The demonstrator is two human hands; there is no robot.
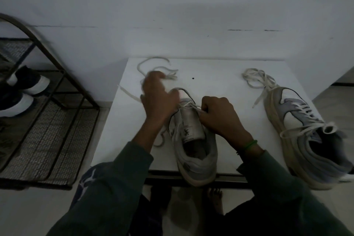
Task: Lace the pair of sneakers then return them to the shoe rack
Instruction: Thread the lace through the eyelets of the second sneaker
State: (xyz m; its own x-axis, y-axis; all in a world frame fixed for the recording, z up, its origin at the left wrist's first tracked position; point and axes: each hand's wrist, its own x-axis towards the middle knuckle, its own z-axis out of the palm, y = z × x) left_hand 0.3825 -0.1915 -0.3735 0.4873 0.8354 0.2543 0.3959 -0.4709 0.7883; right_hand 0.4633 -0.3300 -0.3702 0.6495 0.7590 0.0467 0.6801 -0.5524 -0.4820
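A grey-and-white sneaker (197, 159) stands in the middle of the small white table (220, 74), its heel over the near edge and its tongue pulled up. My left hand (158, 99), blurred, grips the white lace (153, 69) that trails off to the table's far left corner. My right hand (220, 115) is curled against the sneaker's right eyelet side and pinches the lace where it crosses the tongue. The second sneaker (306, 140) lies on its side at the table's right edge, laced, with loose lace ends (256, 78) piled beyond its toe.
A black metal shoe rack (47, 120) with mesh shelves stands on the floor to the left, holding dark shoes with white soles (24, 90). A white wall rises right behind the table. My bare feet (216, 197) show under the near table edge.
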